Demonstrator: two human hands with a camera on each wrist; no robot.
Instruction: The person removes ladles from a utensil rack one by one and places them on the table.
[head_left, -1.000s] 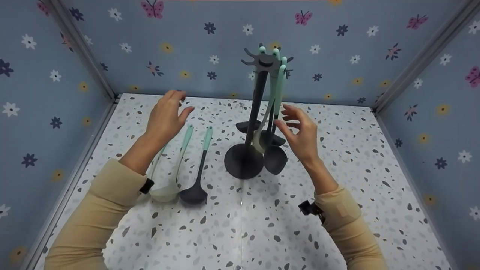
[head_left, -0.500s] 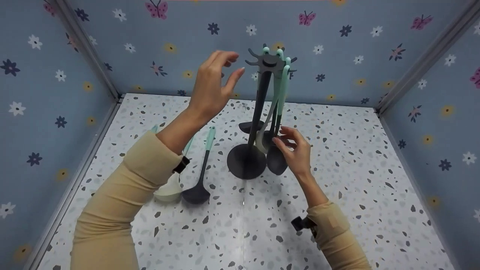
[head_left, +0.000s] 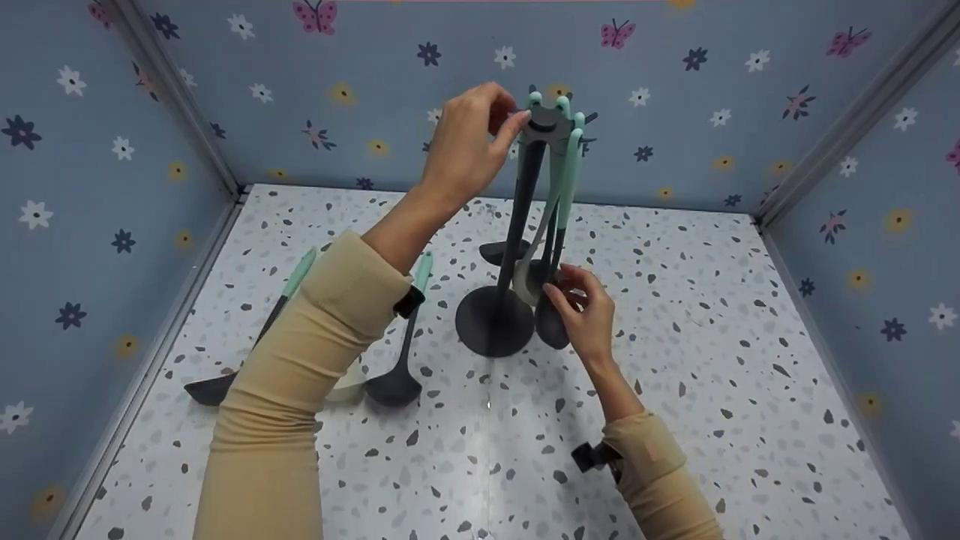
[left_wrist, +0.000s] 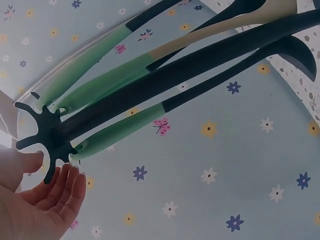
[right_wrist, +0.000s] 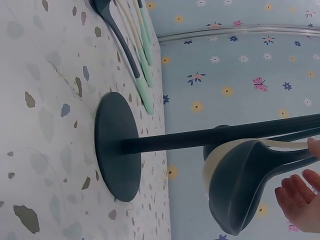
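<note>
Several kitchen tools lie at the left of the worktop, partly covered by the left sleeve. Next comes the left hand, thumb and fingers apart about a hook arm atop the dark stand; contact is unclear. Other tools hang from the stand; the front one, a dark ladle, has its long axis upright, bowl down. Nearer to its bowl is the right hand, just right of the neck, grip loosely parted, touch uncertain. From the head, that bowl seems level with the stand's base; the right wrist view shows it clear of the worktop. Only the left wrist view shows the hook arm between thumb and fingers looking bare.
</note>
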